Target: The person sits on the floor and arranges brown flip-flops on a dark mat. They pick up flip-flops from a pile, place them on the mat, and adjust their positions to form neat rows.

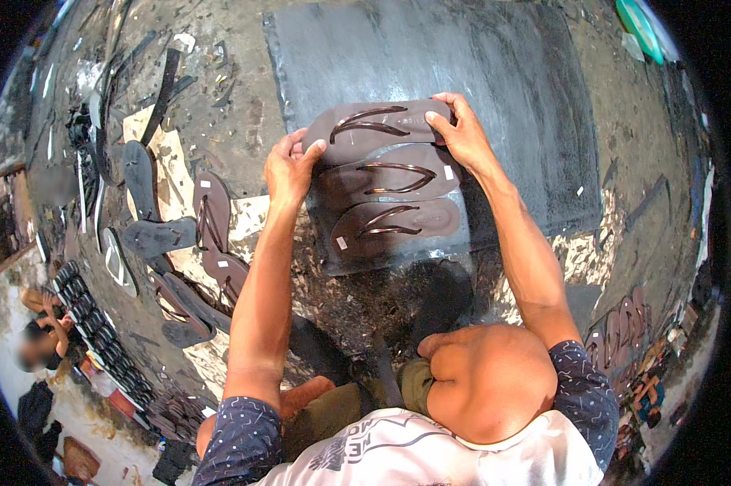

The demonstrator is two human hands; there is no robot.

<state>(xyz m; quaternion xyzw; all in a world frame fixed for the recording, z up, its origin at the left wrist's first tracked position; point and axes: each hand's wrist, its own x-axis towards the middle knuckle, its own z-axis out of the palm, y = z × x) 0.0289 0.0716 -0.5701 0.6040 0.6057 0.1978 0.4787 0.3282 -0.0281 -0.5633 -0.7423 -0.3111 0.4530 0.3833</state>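
A brown flip-flop (317,125) with shiny dark straps spans the gap between my two hands. My left hand (291,172) grips its toe end, thumb on top. At the heel end my right hand (465,138) pinches the sole between thumb and fingers. Just nearer to me, a second brown flip-flop (341,180) lies with its toe pointing right and a white sticker by it. Below that is a third brown flip-flop (438,219), toe to the left, also with a sticker. They lie on a dark flat sheet (527,105).
To the left lie more brown flip-flops (212,212), black soles (141,174) and a white-strapped sandal (118,259). Several brown flip-flops (624,328) stand in a row at the right. A long row of black footwear (106,332) runs along the lower left, near another person (51,332).
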